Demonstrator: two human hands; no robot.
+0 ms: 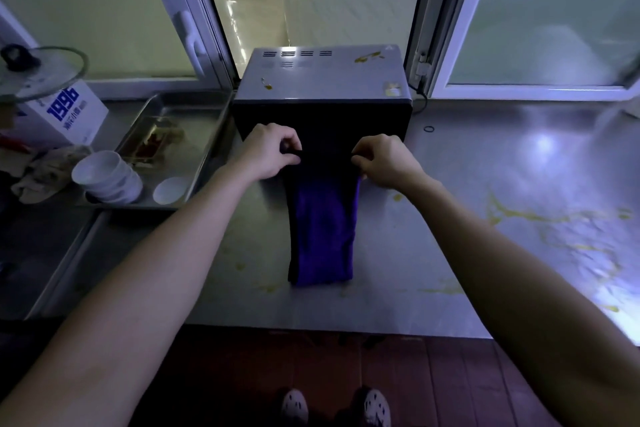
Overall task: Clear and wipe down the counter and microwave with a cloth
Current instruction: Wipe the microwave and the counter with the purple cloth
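A purple cloth (322, 229) hangs folded lengthwise in front of the microwave (322, 87), its lower end reaching down toward the steel counter (433, 253). My left hand (266, 152) pinches the cloth's top left corner and my right hand (384, 159) pinches its top right corner, both just in front of the microwave's dark door. Yellow stains mark the microwave's grey top. More yellow smears spread across the counter to the right.
A metal tray (194, 114) at the left holds stacked white bowls (107, 177), a small dish (171, 189) and food scraps. Behind it stand a white box (69, 114) and a glass pot lid (38, 73). A dirty rag (41, 173) lies beside the bowls. A small ring (428, 129) lies right of the microwave.
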